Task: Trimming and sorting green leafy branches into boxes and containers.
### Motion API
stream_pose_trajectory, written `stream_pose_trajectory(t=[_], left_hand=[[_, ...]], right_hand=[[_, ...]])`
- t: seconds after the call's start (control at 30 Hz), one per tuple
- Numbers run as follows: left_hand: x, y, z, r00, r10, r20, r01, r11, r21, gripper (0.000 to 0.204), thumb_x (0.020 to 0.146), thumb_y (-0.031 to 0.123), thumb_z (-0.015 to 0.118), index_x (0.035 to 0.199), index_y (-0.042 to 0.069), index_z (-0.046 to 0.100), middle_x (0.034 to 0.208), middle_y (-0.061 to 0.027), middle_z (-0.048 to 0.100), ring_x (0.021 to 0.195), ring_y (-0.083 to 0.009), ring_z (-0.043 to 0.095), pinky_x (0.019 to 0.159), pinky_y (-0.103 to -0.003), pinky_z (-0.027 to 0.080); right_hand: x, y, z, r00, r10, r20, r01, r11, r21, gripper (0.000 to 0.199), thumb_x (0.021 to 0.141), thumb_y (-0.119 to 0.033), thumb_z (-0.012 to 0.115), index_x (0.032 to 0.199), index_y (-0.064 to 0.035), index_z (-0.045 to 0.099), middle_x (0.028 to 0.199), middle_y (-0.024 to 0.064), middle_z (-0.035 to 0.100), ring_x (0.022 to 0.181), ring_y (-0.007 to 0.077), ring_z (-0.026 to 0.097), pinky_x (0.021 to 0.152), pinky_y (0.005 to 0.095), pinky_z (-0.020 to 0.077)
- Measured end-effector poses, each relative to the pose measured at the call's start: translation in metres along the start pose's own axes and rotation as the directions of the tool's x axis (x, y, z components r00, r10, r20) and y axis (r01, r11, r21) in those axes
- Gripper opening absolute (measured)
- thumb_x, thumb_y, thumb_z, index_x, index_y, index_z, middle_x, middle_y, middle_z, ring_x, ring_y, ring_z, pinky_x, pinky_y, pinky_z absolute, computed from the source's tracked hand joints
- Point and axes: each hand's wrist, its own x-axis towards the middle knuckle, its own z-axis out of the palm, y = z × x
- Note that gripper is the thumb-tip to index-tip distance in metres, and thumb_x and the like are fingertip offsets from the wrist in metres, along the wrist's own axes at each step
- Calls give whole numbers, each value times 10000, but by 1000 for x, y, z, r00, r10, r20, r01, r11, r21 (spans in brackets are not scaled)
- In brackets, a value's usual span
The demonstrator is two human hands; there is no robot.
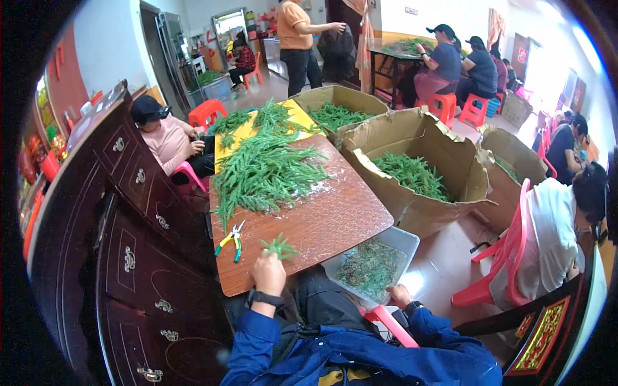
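My left hand (269,276) is closed around the base of a small green artificial sprig (279,247), held upright at the near edge of the brown tabletop (322,222). Pliers (231,242) with yellow and green handles lie on the board just beyond it, jaws spread. A large heap of green artificial sprigs (267,170) covers the far half of the table. To the right, my right hand (400,295) has its fingers curled at the rim of a translucent plastic bin (411,239). Fine green and brownish bits (368,269) lie inside the bin.
Large cardboard boxes (412,132) of green sprigs stand beyond and right of the table. A dark wooden cabinet (141,257) closes off the left. A person in pink (170,138) sits beyond it; another sits on a pink chair (512,251) at right. Several others work farther back.
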Motion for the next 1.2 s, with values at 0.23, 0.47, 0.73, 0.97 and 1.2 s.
stream_pose_trajectory(t=[0.23, 0.47, 0.73, 0.97, 1.2], left_hand=[[1, 85, 29, 985, 165, 54, -153, 972, -176, 360, 818, 71, 537, 1161, -9, 610, 1098, -224, 635, 890, -374, 639, 804, -448, 525], [23, 135, 19, 942, 310, 129, -211, 845, -491, 312, 808, 56, 528, 1092, 8, 648, 1097, -214, 649, 897, -365, 656, 773, -463, 533], [55, 75, 51, 964, 159, 214, -148, 987, -64, 264, 812, 52, 523, 1034, 29, 664, 986, -183, 651, 839, -362, 649, 751, -450, 540], [27, 126, 36, 921, 376, 102, -313, 869, -383, 302, 821, 50, 503, 1084, 31, 651, 957, -170, 644, 821, -363, 645, 727, -450, 538], [67, 84, 31, 986, 169, 6, -155, 914, -375, 242, 846, 87, 491, 1039, 30, 625, 955, -176, 616, 841, -344, 638, 699, -446, 539]], right_hand=[[13, 5, 0, 1000, 14, 7, -14, 1000, -26, 309, 856, -162, 598, 987, 118, 588, 809, 214, 637, 654, 334, 672, 587, 447, 589], [12, 9, -8, 999, -41, -18, 41, 999, -3, 310, 850, -139, 608, 998, 133, 587, 757, 217, 631, 595, 323, 653, 511, 450, 576], [8, 9, -3, 999, 35, -29, -36, 999, -26, 325, 846, -148, 609, 1000, 137, 582, 799, 240, 627, 682, 361, 672, 607, 469, 596], [15, 9, 7, 998, 55, -25, -55, 998, -4, 286, 843, -126, 612, 954, 137, 601, 832, 240, 613, 727, 368, 669, 649, 487, 607], [16, 9, 4, 1000, 23, -20, -25, 993, -111, 266, 867, -108, 575, 1009, 113, 619, 806, 210, 607, 713, 349, 663, 665, 496, 609]])
